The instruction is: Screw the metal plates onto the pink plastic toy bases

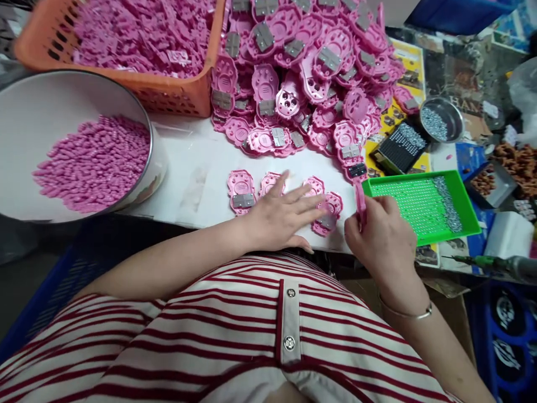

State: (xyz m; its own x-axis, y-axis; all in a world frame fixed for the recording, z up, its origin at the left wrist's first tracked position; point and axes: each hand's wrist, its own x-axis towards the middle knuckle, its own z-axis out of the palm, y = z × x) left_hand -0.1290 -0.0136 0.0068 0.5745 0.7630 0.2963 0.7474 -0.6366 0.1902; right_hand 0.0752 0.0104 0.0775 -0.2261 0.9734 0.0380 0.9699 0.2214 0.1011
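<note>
My left hand [279, 215] lies with spread fingers over a row of pink plastic shells on the white worktop [184, 168]. One shell with a grey metal plate [242, 193] lies left of it. Two more show partly beneath or behind its fingers, and another shell [330, 210] sits at the fingertips, slightly blurred. My right hand [380, 235] is closed around a pink shell [360, 201] held on edge, beside the green tray. Just behind that shell, another pink shell [351, 148] lies at the edge of a large heap of shells [268, 84].
An orange basket [168, 89] of pink parts stands behind a white bucket [155, 168] with small pink pieces. On the right are a green tray [423, 240] with screws, a black screw holder [400, 148], a metal bowl [457, 120] and a green-tipped screwdriver [499, 263].
</note>
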